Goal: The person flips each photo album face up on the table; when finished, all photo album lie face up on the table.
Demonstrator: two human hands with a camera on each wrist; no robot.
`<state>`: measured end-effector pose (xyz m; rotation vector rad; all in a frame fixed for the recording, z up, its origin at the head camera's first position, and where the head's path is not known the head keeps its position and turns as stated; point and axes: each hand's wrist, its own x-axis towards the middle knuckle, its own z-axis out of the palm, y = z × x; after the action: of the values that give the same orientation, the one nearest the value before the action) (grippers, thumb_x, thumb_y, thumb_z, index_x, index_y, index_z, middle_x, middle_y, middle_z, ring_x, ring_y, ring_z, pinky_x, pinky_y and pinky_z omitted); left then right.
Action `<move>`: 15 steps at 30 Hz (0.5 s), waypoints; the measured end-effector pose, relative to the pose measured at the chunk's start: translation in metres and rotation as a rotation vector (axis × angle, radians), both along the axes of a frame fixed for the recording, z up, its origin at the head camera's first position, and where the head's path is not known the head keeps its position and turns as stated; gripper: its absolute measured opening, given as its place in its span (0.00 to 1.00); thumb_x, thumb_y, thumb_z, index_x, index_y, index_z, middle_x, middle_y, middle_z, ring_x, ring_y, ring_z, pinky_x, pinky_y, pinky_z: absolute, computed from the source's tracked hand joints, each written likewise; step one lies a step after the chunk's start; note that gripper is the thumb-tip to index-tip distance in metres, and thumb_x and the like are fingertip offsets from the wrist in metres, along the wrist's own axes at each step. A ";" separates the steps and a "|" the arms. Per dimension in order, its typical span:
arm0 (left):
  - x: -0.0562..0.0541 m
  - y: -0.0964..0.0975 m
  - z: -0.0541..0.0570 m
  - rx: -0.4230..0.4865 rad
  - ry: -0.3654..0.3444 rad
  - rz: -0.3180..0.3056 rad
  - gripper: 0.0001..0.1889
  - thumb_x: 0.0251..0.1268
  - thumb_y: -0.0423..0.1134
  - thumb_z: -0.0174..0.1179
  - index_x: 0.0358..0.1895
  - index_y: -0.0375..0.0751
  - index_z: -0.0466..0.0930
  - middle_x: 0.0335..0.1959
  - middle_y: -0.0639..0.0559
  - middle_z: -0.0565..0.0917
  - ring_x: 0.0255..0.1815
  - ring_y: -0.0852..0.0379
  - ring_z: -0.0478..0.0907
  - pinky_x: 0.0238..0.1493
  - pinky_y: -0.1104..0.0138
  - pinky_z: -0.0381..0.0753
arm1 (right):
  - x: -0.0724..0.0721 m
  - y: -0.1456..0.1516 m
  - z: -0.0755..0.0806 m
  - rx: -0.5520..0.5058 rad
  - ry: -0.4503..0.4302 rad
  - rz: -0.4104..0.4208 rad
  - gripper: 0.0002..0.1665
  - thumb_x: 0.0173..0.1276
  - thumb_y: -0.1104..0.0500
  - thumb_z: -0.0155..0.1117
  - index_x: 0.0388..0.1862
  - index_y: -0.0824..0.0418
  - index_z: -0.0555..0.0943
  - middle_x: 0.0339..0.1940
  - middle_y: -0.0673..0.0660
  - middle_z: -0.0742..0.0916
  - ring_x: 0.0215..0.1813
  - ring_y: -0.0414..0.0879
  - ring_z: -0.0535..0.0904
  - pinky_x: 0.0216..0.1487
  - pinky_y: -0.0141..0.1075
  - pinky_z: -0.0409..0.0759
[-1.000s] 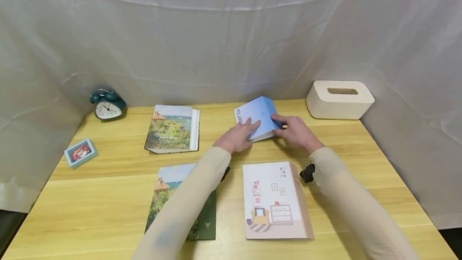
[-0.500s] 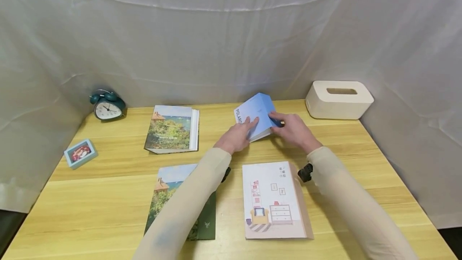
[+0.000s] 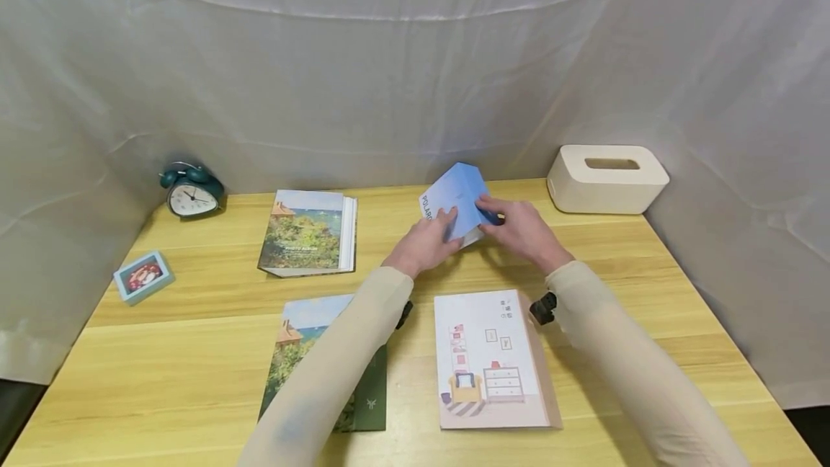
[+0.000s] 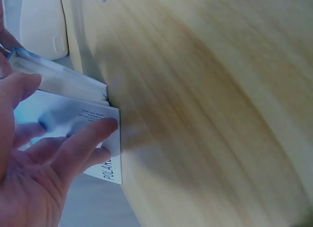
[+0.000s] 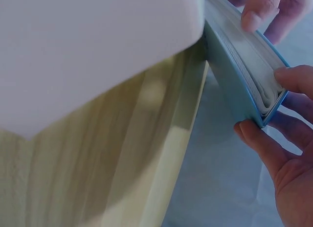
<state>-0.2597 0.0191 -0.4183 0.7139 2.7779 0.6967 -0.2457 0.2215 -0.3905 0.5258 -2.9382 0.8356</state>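
A blue photo album [image 3: 462,193] with "POLARO" visible on its cover is tilted up at the back of the table. My right hand [image 3: 521,230] grips its spine side, the thumb and fingers on either side in the right wrist view, where the page edges of the album [image 5: 252,60] show. With fingers spread on the front cover and the thumb at the near edge, my left hand [image 3: 424,242] holds the other side. The left wrist view shows the fingers of that left hand [image 4: 44,173] across the printed cover. The album's underside is hidden in the head view.
A photo album with a landscape cover [image 3: 308,229] lies left; a similar one [image 3: 372,388] lies in front, partly under my left sleeve. A white illustrated album [image 3: 486,352] lies front right. Around them stand a tissue box [image 3: 606,179], an alarm clock [image 3: 192,193] and a small blue frame [image 3: 144,276].
The blue album has tipped up further, its spine side rising and shifting left. My right hand has moved left and slightly away from me with it; my left hand stays nearly in place.
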 end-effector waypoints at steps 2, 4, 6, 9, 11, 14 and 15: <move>0.000 -0.001 0.001 0.009 0.016 0.006 0.38 0.73 0.51 0.56 0.78 0.41 0.52 0.73 0.32 0.60 0.49 0.47 0.77 0.33 0.65 0.75 | 0.000 -0.002 0.001 -0.002 0.004 0.003 0.30 0.68 0.58 0.67 0.68 0.62 0.75 0.70 0.59 0.73 0.59 0.58 0.78 0.47 0.45 0.80; 0.000 -0.001 0.001 0.026 0.018 0.013 0.39 0.72 0.51 0.57 0.78 0.41 0.52 0.73 0.32 0.61 0.47 0.47 0.77 0.33 0.64 0.76 | 0.001 -0.003 0.003 0.000 0.009 0.002 0.29 0.69 0.58 0.67 0.68 0.62 0.75 0.70 0.59 0.73 0.58 0.58 0.79 0.45 0.43 0.80; -0.001 -0.002 0.001 0.039 0.023 0.016 0.39 0.72 0.51 0.57 0.79 0.42 0.51 0.72 0.32 0.62 0.43 0.48 0.78 0.31 0.65 0.76 | 0.001 -0.005 0.004 -0.001 0.007 -0.002 0.29 0.69 0.58 0.67 0.68 0.62 0.75 0.71 0.59 0.73 0.55 0.56 0.80 0.42 0.42 0.79; -0.001 -0.002 0.000 0.058 0.024 0.015 0.40 0.71 0.50 0.58 0.79 0.45 0.49 0.72 0.32 0.61 0.37 0.50 0.78 0.26 0.65 0.74 | 0.002 -0.007 0.005 0.005 0.000 -0.010 0.29 0.69 0.58 0.66 0.68 0.62 0.74 0.71 0.58 0.72 0.52 0.55 0.81 0.40 0.41 0.79; -0.002 -0.003 -0.001 0.070 0.021 0.014 0.40 0.71 0.50 0.58 0.80 0.45 0.49 0.72 0.32 0.61 0.36 0.51 0.78 0.25 0.66 0.73 | 0.002 -0.008 0.006 0.002 -0.009 -0.010 0.29 0.69 0.59 0.66 0.68 0.62 0.74 0.71 0.58 0.72 0.52 0.55 0.81 0.41 0.41 0.80; -0.001 -0.004 -0.001 0.111 -0.011 0.019 0.41 0.71 0.47 0.59 0.80 0.46 0.47 0.71 0.31 0.64 0.33 0.51 0.78 0.26 0.65 0.75 | 0.002 -0.009 0.007 -0.031 -0.025 -0.002 0.29 0.69 0.61 0.66 0.68 0.63 0.74 0.72 0.59 0.71 0.59 0.57 0.78 0.49 0.44 0.82; -0.001 -0.004 -0.001 0.126 -0.021 0.023 0.42 0.70 0.47 0.60 0.80 0.47 0.46 0.68 0.31 0.68 0.32 0.52 0.78 0.27 0.65 0.75 | 0.003 -0.010 0.006 -0.050 -0.028 0.002 0.29 0.69 0.62 0.66 0.68 0.63 0.74 0.72 0.59 0.71 0.61 0.57 0.77 0.51 0.45 0.81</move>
<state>-0.2605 0.0147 -0.4192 0.6939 2.7468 0.8849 -0.2431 0.2118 -0.3840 0.5186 -2.9335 0.9216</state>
